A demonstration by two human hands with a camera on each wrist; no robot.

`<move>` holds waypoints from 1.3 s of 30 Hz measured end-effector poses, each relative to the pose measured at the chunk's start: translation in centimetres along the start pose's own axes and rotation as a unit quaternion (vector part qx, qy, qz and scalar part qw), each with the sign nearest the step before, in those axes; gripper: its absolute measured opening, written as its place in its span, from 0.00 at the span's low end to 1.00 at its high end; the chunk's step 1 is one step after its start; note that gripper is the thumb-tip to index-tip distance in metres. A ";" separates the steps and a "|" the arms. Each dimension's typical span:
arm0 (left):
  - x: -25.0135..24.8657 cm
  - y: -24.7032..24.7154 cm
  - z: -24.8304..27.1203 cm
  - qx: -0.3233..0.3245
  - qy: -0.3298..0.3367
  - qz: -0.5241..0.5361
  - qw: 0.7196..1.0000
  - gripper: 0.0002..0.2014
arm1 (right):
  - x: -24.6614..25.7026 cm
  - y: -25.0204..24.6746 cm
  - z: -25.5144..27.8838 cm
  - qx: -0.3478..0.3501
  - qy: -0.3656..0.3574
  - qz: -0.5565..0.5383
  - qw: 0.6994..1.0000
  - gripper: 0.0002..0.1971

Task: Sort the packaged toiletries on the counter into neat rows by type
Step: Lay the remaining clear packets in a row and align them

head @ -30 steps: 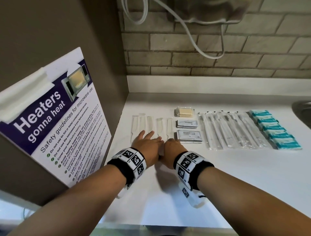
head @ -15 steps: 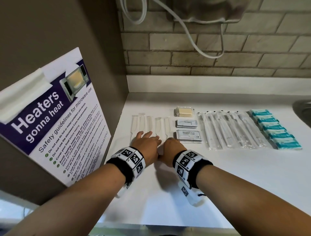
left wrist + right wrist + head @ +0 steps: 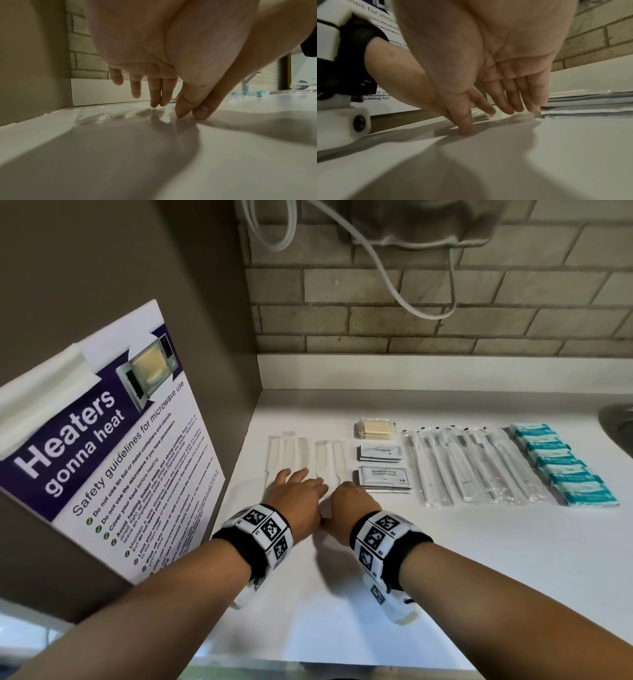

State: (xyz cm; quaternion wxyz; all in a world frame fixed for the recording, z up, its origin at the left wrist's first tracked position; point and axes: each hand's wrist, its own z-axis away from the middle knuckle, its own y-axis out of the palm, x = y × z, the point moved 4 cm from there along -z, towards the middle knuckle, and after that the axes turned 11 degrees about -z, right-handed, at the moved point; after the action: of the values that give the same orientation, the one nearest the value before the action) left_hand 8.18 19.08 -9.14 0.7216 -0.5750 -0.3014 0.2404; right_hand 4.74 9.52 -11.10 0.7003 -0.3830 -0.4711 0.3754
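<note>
Both hands, left hand [image 3: 297,501] and right hand [image 3: 352,505], flat with straight fingers on the combs [image 3: 305,455] at ten o'clock on the tabletop [image 3: 479,559], probably squaring that row's near ends.

- Setting: a shared kitchenette, likely in a workplace or lodging.
- White bench [image 3: 445,559] against a brick-tiled wall [image 3: 376,313] with a white upstand.
- Poster [image 3: 113,460] headed "Safety guidelines for microwave use", picturing a microwave.
- Steel sink rim [image 3: 618,422] at the right edge; a tap [image 3: 247,82] visible from the left wrist.
</note>
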 end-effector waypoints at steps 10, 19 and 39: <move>-0.2 -0.2 0.1 0.010 -0.001 -0.009 1.000 0.25 | 0.0 -0.2 -0.1 0.001 0.000 -0.001 1.000 0.21; -0.2 -0.3 0.1 0.016 -0.001 -0.022 1.000 0.25 | 0.0 -0.3 0.2 0.009 -0.010 -0.003 1.000 0.19; -0.2 -0.5 0.4 0.012 -0.006 -0.009 1.000 0.25 | -0.1 0.7 -0.6 0.016 -0.010 0.016 1.000 0.22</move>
State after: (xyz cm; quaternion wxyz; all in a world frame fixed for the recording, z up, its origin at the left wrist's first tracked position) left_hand 7.80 19.10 -8.64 0.7288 -0.5620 -0.3078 0.2413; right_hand 5.16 9.66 -11.94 0.6956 -0.3748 -0.4661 0.3979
